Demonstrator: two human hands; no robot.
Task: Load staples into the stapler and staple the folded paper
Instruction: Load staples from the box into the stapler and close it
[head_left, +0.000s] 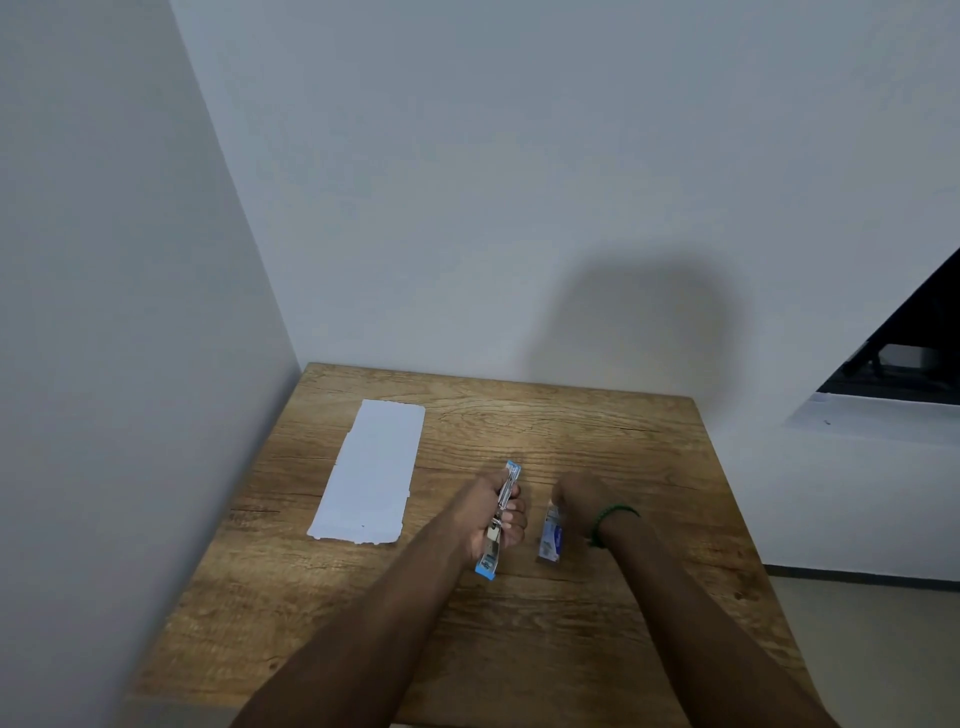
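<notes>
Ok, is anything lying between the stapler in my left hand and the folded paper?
Nothing visible. Only bare table separates the stapler, gripped in the left hand, from the folded paper to its left. The staple box sits on the other side, by the right hand.

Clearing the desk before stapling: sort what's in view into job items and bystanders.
Job: stapler, gripped in the left hand; staple box, at the right hand; folded paper, lying left on the table.
Bystanders: green wristband; window.
</notes>
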